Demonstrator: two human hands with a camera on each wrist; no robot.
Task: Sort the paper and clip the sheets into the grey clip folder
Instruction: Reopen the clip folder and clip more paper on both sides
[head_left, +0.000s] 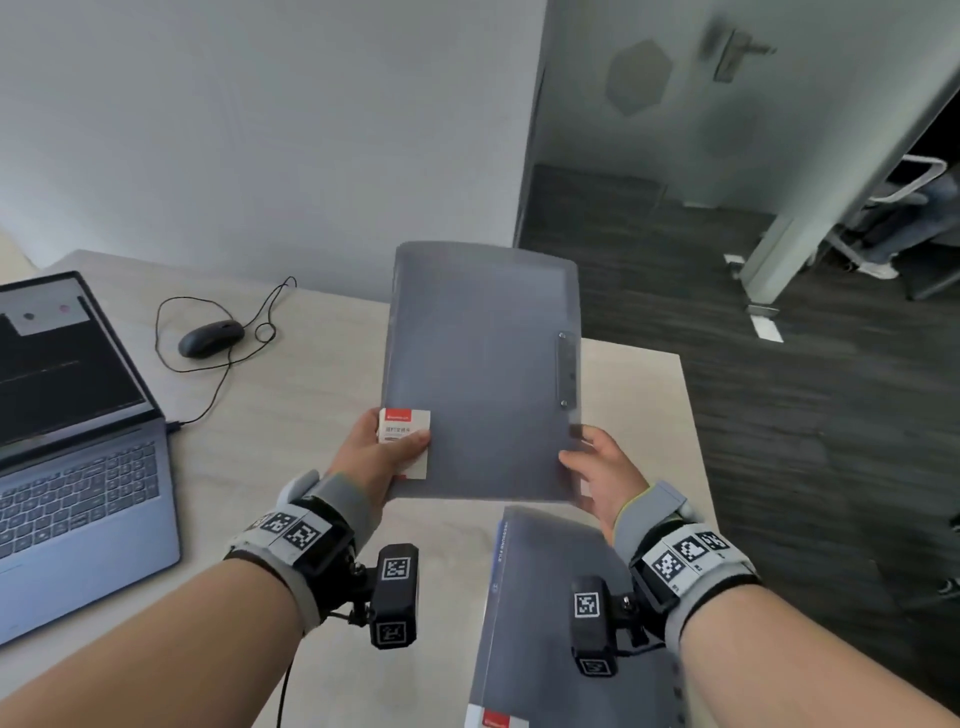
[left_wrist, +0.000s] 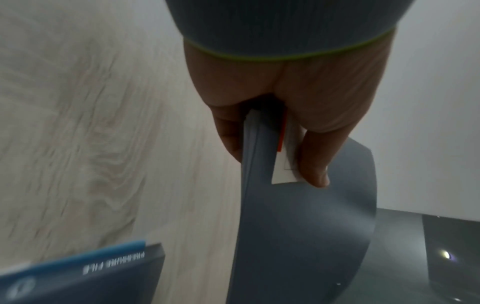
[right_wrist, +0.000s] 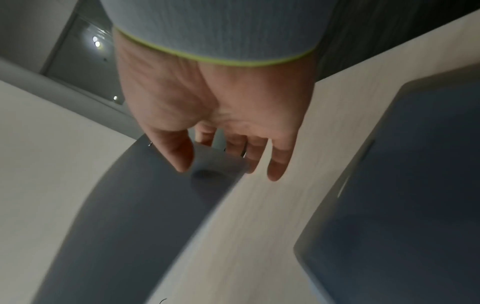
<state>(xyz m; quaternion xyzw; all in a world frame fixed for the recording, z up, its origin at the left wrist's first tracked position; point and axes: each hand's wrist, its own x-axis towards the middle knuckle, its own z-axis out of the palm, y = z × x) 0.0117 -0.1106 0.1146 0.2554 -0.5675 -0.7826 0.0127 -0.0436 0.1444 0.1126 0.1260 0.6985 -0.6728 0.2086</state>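
Observation:
I hold the grey clip folder (head_left: 483, 374) up above the table, closed, with its metal clip bar (head_left: 567, 370) showing through at the right edge. My left hand (head_left: 384, 452) grips its lower left corner over the red and white label (head_left: 404, 426). The left wrist view shows the left hand (left_wrist: 276, 166) with thumb on one face of the folder (left_wrist: 306, 226) and fingers on the other. My right hand (head_left: 587, 467) pinches the lower right corner. In the right wrist view the right hand (right_wrist: 218, 164) has its thumb on the folder (right_wrist: 130, 205) and fingers behind. No loose sheets are in view.
A second dark grey folder (head_left: 545, 597) lies on the light wooden table (head_left: 291, 467) near my right forearm. An open laptop (head_left: 78, 441) stands at the left, with a wired mouse (head_left: 210, 338) behind it. The table's right edge (head_left: 693, 415) borders dark carpet and a glass door.

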